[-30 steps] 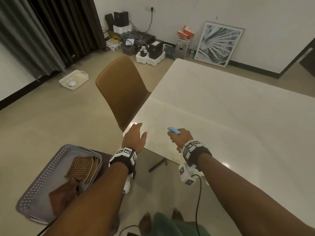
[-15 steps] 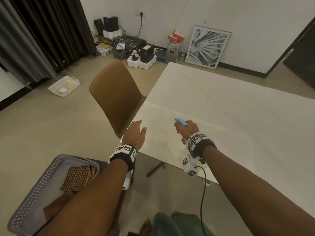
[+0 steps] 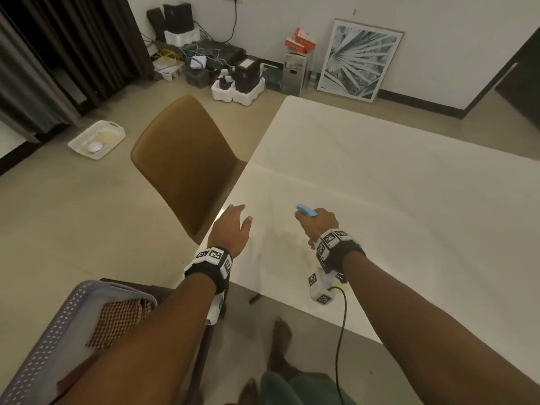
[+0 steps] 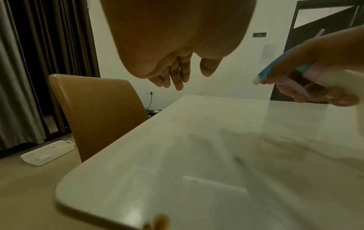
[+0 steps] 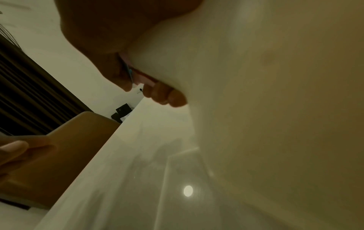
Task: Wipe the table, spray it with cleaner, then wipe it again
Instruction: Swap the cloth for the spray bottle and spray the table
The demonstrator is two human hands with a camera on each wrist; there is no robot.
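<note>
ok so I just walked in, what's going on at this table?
A person is cleaning the white table. Their right hand grips a spray bottle with a blue nozzle, aimed over the tabletop. Their left hand hovers open above the table's near corner, holding nothing. The checked cloth lies in the grey basket at the left.

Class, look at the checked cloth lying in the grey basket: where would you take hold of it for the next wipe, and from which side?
Pinch the checked cloth at its raised, crumpled upper fold, coming straight down from above with the free left hand. It lies loose and flat-ish in the grey basket, whose walls block a sideways approach. The right hand already has its grip on the spray bottle.
</note>
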